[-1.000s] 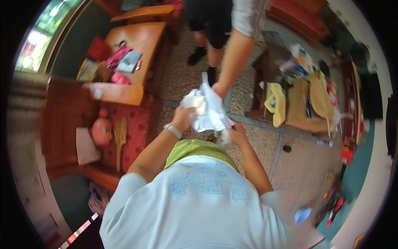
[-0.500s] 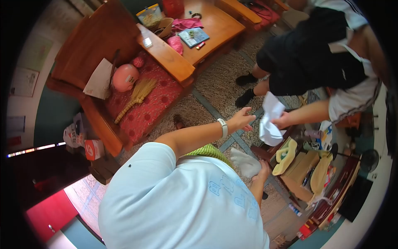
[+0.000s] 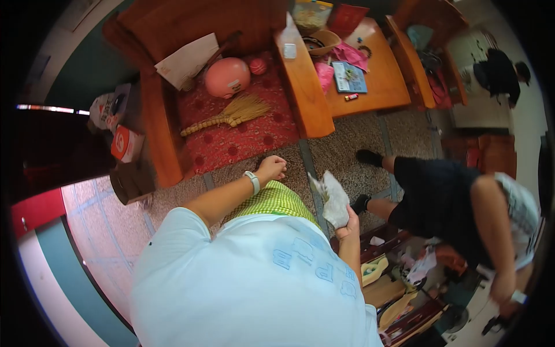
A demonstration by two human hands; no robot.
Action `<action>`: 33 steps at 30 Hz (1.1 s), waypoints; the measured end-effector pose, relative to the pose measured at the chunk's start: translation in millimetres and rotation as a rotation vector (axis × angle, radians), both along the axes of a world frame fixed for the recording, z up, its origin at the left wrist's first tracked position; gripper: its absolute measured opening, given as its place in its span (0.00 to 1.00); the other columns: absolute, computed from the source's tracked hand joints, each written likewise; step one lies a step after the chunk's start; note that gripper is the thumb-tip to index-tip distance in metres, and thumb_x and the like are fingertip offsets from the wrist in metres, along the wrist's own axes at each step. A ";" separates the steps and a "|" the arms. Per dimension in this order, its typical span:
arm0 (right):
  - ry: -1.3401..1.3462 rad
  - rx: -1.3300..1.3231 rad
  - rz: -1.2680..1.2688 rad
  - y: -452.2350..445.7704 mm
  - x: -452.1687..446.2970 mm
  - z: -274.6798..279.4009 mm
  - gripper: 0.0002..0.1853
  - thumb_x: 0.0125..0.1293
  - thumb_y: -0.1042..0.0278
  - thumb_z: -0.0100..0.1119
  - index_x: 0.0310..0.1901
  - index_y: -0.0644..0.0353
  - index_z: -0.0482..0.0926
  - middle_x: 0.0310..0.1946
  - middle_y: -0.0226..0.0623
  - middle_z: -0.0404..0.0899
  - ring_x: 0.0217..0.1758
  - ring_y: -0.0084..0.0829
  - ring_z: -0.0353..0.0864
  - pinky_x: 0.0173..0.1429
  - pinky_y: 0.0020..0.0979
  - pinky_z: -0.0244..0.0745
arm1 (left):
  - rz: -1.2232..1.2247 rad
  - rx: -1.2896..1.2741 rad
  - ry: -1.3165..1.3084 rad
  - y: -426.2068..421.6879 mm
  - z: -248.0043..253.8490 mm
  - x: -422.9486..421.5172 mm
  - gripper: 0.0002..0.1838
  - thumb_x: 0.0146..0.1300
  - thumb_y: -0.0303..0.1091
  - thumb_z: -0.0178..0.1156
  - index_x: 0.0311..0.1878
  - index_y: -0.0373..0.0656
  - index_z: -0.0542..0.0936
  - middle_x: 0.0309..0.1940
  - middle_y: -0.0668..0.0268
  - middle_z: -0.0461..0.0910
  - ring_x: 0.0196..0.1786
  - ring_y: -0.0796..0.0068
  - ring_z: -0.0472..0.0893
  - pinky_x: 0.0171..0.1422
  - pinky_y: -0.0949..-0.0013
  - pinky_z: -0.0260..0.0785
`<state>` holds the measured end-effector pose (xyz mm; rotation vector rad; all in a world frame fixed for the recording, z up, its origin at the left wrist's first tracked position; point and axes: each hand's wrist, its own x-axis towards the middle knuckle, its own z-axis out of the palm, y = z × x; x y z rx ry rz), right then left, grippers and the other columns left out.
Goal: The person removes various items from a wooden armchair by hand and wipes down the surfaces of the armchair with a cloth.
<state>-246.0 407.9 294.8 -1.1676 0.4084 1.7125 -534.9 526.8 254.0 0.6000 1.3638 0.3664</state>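
Draws the left hand [image 3: 273,169] back from the co-worker [image 3: 436,199] to beside the green checked fabric [image 3: 272,202], curled into a loose fist, and holds the crumpled whitish cloth [image 3: 335,202] clamped in the right hand [image 3: 348,227] above the floor [image 3: 347,144], leaving just that piece visibly held.

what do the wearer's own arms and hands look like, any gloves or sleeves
Both hands are bare, with no gloves on the left hand or the right hand. The sleeves are short, loose and pale blue; the left one has a small dark speck. A whitish band circles the left wrist; none shows on the right.
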 end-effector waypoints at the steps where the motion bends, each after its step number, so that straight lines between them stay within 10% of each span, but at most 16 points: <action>1: -0.005 -0.007 0.033 21.5 -6.8 4.0 0.19 0.64 0.63 0.49 0.53 0.65 0.70 0.49 0.42 0.76 0.51 0.41 0.76 0.57 0.43 0.70 | 0.035 0.003 0.017 4.1 -3.2 -16.6 0.13 0.64 0.33 0.49 0.49 0.39 0.72 0.38 0.64 0.76 0.31 0.77 0.77 0.35 0.74 0.73; 33: 0.153 0.139 0.947 314.5 -130.5 10.3 0.27 0.62 0.57 0.36 0.60 0.64 0.62 0.57 0.48 0.68 0.58 0.47 0.70 0.58 0.48 0.68 | 1.217 -0.172 0.190 -32.8 -13.3 -121.1 0.12 0.64 0.33 0.52 0.46 0.38 0.74 0.38 0.65 0.76 0.32 0.77 0.77 0.37 0.75 0.73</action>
